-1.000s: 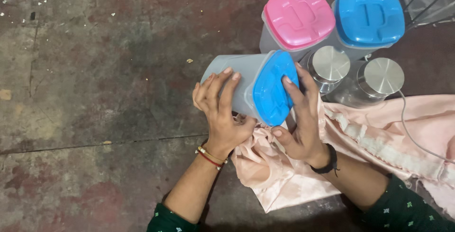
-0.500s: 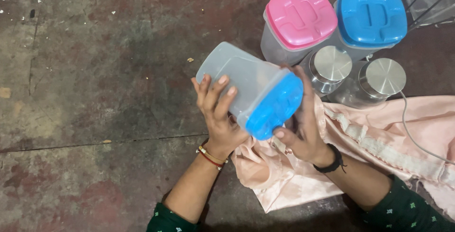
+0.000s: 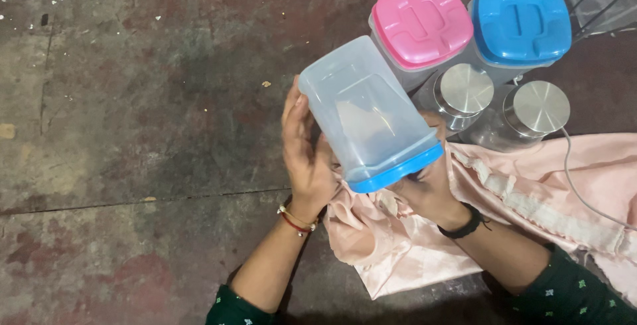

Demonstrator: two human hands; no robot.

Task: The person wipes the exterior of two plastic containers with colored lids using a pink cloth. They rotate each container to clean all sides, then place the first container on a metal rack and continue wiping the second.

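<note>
Head view, the only one: a translucent plastic container (image 3: 361,109) with a blue lid (image 3: 397,169) is held up off the floor between both hands, turned bottom-up so its clear base faces the camera and the lidded end points down toward the person. Its long axis runs from upper left to lower right, tilted. The left hand (image 3: 304,156) lies flat along the container's left wall, its fingers (image 3: 292,109) stretched up the side and pressed to the plastic. The right hand (image 3: 431,189) sits under the lidded end, mostly hidden by it; its fingers seem wrapped on the lid's far edge, though I cannot tell exactly how. Both hands are equally close, each touching.

Just beneath lies a pale pink cloth (image 3: 531,192), spreading right. Behind the container stand a pink-lidded container (image 3: 422,19), a blue-lidded container (image 3: 523,21) and two glass jars (image 3: 504,102) with steel lids, close together. All rest on a worn, stained concrete floor (image 3: 133,99).
</note>
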